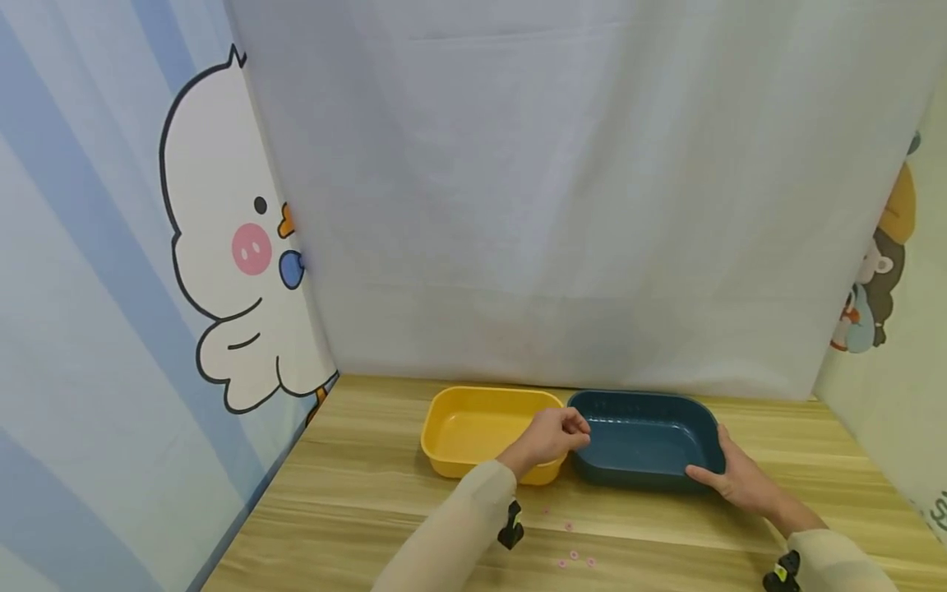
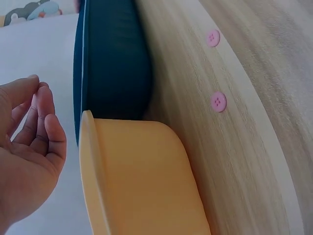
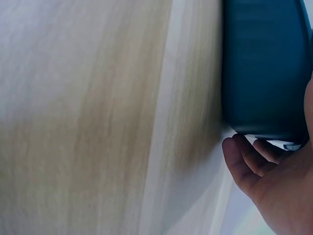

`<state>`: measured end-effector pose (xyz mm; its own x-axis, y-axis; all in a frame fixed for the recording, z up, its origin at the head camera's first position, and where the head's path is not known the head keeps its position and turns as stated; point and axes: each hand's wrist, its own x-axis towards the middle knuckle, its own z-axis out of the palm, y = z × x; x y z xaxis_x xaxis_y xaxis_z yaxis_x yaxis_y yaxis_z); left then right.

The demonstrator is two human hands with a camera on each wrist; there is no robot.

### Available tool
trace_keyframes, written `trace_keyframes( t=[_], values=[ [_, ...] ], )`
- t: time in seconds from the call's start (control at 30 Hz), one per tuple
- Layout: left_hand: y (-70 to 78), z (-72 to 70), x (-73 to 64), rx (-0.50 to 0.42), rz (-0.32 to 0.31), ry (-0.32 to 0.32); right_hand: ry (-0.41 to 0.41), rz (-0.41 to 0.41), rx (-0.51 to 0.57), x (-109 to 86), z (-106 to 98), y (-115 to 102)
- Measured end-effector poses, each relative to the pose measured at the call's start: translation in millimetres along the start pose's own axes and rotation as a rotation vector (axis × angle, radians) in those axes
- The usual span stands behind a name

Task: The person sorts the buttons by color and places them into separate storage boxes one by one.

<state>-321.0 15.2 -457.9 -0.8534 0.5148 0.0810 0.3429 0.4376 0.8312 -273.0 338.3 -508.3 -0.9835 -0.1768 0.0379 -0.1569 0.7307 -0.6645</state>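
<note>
My left hand (image 1: 551,434) is held over the meeting rims of a yellow plastic tray (image 1: 494,470) and a dark teal plastic tray (image 1: 629,477). Its fingers are curled and the thumb tip meets the index finger (image 2: 45,100); nothing shows between them. With my right hand (image 1: 740,477) I grip the teal tray's right end, thumb on the front rim and fingers along the outer end wall. In the right wrist view, those fingers (image 3: 239,159) lie against the tray's outside. Several small pink buttons (image 1: 569,526) are on the table in front of the trays.
Both trays stand side by side on a wood-grain table (image 1: 355,460), near its back edge. A pale curtain (image 1: 518,205) hangs behind it, and a curtain with a duck print (image 1: 214,205) is on the left. Each wrist carries a dark strap (image 1: 511,526).
</note>
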Motion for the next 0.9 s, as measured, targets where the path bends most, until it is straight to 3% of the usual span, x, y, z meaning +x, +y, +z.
trace_keyframes(
  t=[0.23,0.6,0.9],
  values=[
    [-4.1,5.2,12.2,0.049,-0.022,0.026,0.003,-0.013,0.022,-0.8,-1,-2],
    [-11.5,7.4,16.5,-0.037,-0.098,0.074,0.004,-0.018,0.032,-2.7,1,1],
    [-15.1,8.1,18.7,-0.034,-0.129,0.073,0.002,-0.026,0.038,-1.8,0,1]
  ],
)
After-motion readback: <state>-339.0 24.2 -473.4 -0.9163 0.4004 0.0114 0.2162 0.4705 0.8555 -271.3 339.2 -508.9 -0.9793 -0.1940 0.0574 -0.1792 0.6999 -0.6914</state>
